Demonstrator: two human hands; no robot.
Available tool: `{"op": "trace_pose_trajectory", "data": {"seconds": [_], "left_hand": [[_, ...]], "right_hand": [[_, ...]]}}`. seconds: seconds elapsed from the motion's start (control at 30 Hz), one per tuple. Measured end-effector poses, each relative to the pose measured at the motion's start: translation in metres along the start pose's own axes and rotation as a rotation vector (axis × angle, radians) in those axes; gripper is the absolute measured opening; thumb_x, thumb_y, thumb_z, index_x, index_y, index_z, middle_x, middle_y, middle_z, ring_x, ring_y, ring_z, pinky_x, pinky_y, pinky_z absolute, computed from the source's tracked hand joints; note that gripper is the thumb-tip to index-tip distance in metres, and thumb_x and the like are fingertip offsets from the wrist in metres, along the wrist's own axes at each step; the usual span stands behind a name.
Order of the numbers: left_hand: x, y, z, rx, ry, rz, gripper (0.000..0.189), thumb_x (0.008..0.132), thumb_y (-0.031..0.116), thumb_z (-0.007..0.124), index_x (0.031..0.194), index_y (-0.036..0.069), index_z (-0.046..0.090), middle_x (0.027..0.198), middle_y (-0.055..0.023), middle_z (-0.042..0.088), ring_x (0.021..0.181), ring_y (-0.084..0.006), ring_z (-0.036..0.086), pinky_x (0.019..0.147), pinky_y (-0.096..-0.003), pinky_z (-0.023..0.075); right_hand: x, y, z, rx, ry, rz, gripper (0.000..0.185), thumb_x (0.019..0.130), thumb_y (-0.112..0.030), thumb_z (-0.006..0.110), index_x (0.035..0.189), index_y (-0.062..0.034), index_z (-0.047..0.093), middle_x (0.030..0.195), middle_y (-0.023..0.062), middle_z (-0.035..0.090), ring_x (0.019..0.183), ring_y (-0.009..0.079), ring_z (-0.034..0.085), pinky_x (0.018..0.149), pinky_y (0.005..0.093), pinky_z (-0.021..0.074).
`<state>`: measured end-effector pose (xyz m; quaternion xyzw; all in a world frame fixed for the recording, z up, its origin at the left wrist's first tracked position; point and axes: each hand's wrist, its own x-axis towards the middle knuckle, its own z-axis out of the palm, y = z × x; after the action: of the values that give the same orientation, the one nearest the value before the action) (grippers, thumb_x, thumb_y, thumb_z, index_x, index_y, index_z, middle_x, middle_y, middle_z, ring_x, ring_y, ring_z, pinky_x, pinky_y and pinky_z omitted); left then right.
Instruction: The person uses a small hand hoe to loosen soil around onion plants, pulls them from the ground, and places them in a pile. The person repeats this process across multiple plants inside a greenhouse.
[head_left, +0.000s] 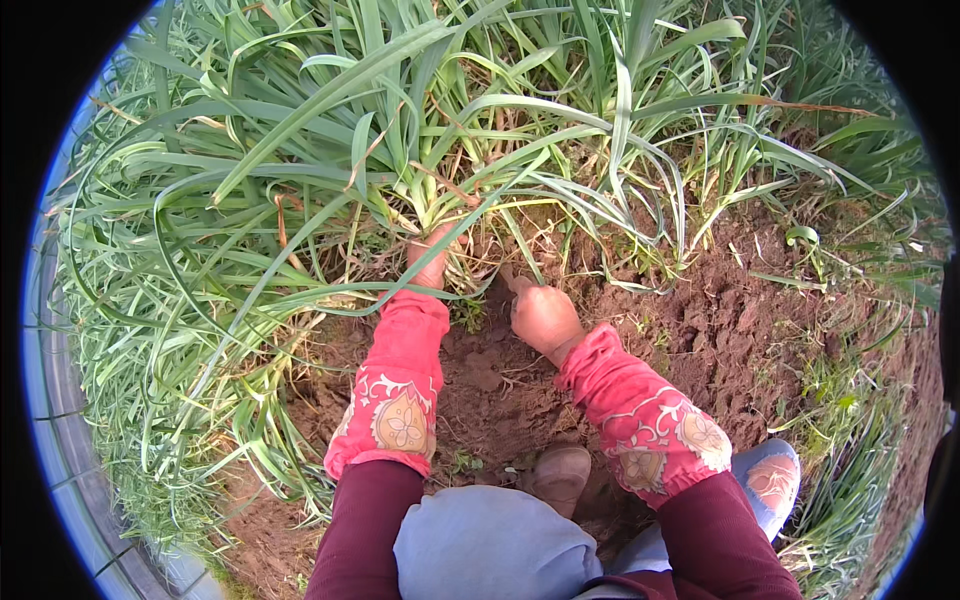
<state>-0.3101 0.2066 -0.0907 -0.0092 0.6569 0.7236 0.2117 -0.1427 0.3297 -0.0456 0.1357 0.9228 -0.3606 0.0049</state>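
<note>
My left hand (430, 259) reaches in at the base of a clump of long, strap-leaved green plants (424, 199). Leaves cross over it and its fingers are mostly hidden, so its grip does not show. To the right and slightly lower, my right hand (546, 316) is closed in a fist just above the soil. A narrow brownish piece, apparently part of a small hand tool (513, 277), sticks out from its front; its far end is lost among dry stems and earth. Loose reddish-brown soil (480, 375) lies below and between the hands.
Dense green leaves (247, 135) spread ahead and to the left, with dry stalks at their bases. Crumbly bare soil (720, 322) lies to the right. A brown shoe (562, 476) and my bent knee (487, 536) are close below. A paved edge (67, 450) curves along the far left.
</note>
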Motion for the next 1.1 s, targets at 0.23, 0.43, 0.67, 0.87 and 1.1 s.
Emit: {"op": "trace_pose_trajectory", "data": {"seconds": [0.23, 0.43, 0.67, 0.87, 1.1], "left_hand": [[-0.064, 0.044, -0.013, -0.041, 0.358, 0.243, 0.017, 0.079, 0.002, 0.061, 0.096, 0.0, 0.061, 0.078, -0.0009, 0.058, 0.06, -0.0085, 0.05, 0.052, -0.0232, 0.0399], [-0.03, 0.038, 0.004, 0.012, -0.067, 0.226, 0.029, 0.081, 0.006, 0.065, 0.108, 0.0, 0.057, 0.095, -0.0065, 0.062, 0.08, -0.0141, 0.06, 0.07, -0.0281, 0.0501], [0.017, -0.001, 0.052, 0.098, -0.337, 0.092, 0.043, 0.07, -0.001, 0.073, 0.111, 0.002, 0.059, 0.102, -0.0043, 0.062, 0.089, -0.0142, 0.057, 0.079, -0.0278, 0.0476], [0.039, -0.015, 0.056, 0.052, -0.191, -0.016, 0.028, 0.079, 0.011, 0.067, 0.106, 0.002, 0.062, 0.095, -0.004, 0.064, 0.081, -0.0144, 0.057, 0.069, -0.0282, 0.045], [0.013, -0.026, 0.044, -0.021, 0.063, 0.039, 0.029, 0.081, 0.011, 0.066, 0.109, 0.003, 0.06, 0.094, -0.0037, 0.061, 0.083, -0.0131, 0.057, 0.072, -0.026, 0.0453]], "right_hand": [[0.003, 0.004, 0.03, -0.057, -0.041, 0.04, 0.017, 0.076, -0.008, 0.048, 0.092, -0.0027, 0.053, 0.063, 0.0164, 0.063, 0.06, 0.0327, 0.063, 0.06, 0.0415, 0.0504], [0.0, -0.007, -0.017, 0.018, -0.013, 0.011, 0.019, 0.076, -0.007, 0.049, 0.092, 0.0019, 0.054, 0.067, 0.022, 0.062, 0.064, 0.0375, 0.063, 0.062, 0.0455, 0.0508], [0.018, -0.021, -0.072, -0.124, -0.119, 0.087, 0.015, 0.073, -0.007, 0.051, 0.081, 0.0035, 0.059, 0.071, 0.0264, 0.061, 0.071, 0.0391, 0.063, 0.066, 0.0456, 0.0515], [0.036, -0.011, -0.021, -0.069, -0.042, 0.138, 0.019, 0.073, -0.009, 0.052, 0.088, 0.0006, 0.057, 0.07, 0.0248, 0.061, 0.069, 0.0391, 0.063, 0.064, 0.046, 0.0511], [-0.004, 0.049, 0.012, 0.044, 0.132, 0.115, 0.015, 0.079, -0.016, 0.054, 0.089, -0.0047, 0.055, 0.064, 0.0207, 0.061, 0.061, 0.0375, 0.061, 0.06, 0.0466, 0.0498]]}}
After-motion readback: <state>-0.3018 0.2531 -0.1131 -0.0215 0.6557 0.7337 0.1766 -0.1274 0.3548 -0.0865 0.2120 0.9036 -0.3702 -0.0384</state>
